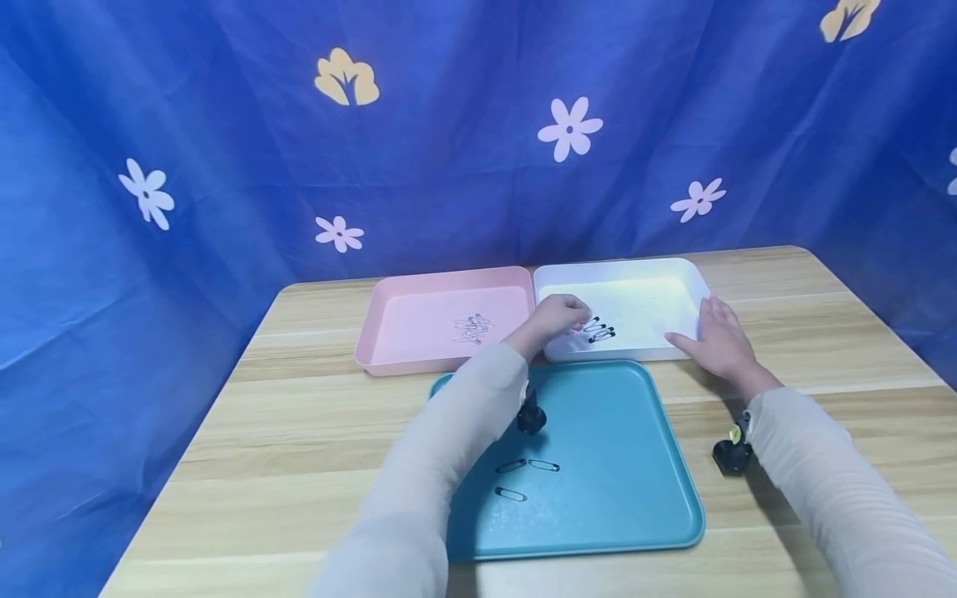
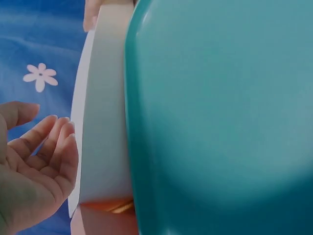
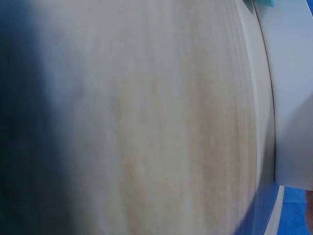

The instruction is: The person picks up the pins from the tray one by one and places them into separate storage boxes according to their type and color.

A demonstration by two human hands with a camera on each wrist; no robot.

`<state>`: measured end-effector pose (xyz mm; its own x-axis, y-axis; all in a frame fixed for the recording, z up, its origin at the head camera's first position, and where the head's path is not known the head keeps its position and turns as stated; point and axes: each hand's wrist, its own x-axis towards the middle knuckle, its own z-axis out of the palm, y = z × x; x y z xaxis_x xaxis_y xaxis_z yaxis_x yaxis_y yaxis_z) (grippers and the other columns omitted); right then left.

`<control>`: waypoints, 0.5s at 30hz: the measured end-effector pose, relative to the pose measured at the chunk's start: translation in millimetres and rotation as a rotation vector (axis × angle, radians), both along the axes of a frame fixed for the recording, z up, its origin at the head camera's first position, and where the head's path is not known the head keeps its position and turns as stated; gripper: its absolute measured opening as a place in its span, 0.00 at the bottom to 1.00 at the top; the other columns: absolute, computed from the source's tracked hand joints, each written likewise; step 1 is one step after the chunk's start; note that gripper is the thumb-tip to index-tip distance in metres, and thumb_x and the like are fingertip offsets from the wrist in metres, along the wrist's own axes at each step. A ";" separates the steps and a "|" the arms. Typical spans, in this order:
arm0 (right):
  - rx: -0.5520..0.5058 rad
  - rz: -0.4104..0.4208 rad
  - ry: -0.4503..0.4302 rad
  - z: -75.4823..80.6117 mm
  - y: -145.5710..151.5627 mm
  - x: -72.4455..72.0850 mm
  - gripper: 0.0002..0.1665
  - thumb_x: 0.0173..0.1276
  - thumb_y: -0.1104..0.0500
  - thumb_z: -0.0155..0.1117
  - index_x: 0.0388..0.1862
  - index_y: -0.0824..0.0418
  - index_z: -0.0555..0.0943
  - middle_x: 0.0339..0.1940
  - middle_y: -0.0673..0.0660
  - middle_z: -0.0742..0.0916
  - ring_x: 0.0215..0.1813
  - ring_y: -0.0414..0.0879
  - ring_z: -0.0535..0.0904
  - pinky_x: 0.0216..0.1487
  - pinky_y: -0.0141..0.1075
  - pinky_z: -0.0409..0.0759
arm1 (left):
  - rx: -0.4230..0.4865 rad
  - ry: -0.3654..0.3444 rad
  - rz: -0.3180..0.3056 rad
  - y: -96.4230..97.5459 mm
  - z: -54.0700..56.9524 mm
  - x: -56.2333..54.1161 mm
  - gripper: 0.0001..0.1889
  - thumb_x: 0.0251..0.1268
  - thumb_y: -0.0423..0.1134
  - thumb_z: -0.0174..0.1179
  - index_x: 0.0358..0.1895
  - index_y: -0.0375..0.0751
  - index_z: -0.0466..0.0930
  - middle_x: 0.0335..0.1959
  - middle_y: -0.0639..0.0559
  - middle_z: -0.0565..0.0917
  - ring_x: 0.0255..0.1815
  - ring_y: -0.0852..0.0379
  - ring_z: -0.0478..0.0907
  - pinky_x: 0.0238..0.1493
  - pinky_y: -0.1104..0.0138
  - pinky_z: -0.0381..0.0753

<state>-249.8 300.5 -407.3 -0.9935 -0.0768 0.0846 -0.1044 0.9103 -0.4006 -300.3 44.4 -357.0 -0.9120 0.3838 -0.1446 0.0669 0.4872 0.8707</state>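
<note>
My left hand (image 1: 561, 316) is over the left side of the white tray (image 1: 658, 353), close to several black safety pins (image 1: 601, 332) lying in it. In the left wrist view this hand's fingers are loosely bent, with the thumb apart and nothing between them. My right hand (image 1: 721, 340) rests at the white tray's right front corner, fingers along its right side and thumb at the front rim. Three safety pins (image 1: 511, 494) lie on the teal tray (image 1: 613, 465) below. A heap of silver safety pins (image 1: 473, 328) lies in the pink tray (image 1: 404, 311).
The pink and white trays stand side by side at the back of the wooden table (image 1: 284, 465), with the teal tray in front of them. A blue curtain (image 1: 449, 191) with flower shapes hangs behind. My left sleeve (image 1: 441, 465) covers part of the teal tray.
</note>
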 end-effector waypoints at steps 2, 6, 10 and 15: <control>-0.001 0.003 0.003 -0.3 0.1 0.4 0.56 0.60 0.35 0.42 0.60 0.82 0.37 0.62 0.77 0.44 0.64 0.65 0.35 0.62 0.51 0.34 | 0.025 -0.016 -0.013 -5.2 -0.4 4.3 0.12 0.58 0.36 0.52 0.42 0.32 0.76 0.37 0.46 0.79 0.36 0.54 0.77 0.34 0.71 0.75; -0.004 0.012 0.001 0.0 -2.4 0.5 0.56 0.60 0.35 0.42 0.60 0.82 0.37 0.62 0.77 0.44 0.64 0.65 0.36 0.62 0.50 0.33 | 0.061 -0.097 -0.018 -18.7 2.6 15.4 0.12 0.58 0.36 0.53 0.42 0.33 0.75 0.37 0.47 0.78 0.38 0.52 0.76 0.38 0.67 0.74; -0.005 0.009 -0.001 1.3 -3.8 1.3 0.56 0.60 0.35 0.42 0.60 0.82 0.37 0.62 0.78 0.43 0.64 0.65 0.36 0.62 0.51 0.35 | 0.046 -0.158 -0.026 -32.4 8.2 26.9 0.12 0.57 0.38 0.54 0.43 0.36 0.76 0.37 0.50 0.78 0.39 0.52 0.75 0.40 0.62 0.74; -0.015 -0.002 -0.001 2.1 -2.6 2.3 0.57 0.60 0.35 0.43 0.61 0.82 0.37 0.62 0.78 0.44 0.64 0.66 0.36 0.61 0.53 0.36 | 0.004 -0.131 -0.079 -49.9 14.2 42.0 0.11 0.57 0.38 0.54 0.42 0.37 0.76 0.36 0.48 0.78 0.38 0.53 0.75 0.39 0.64 0.75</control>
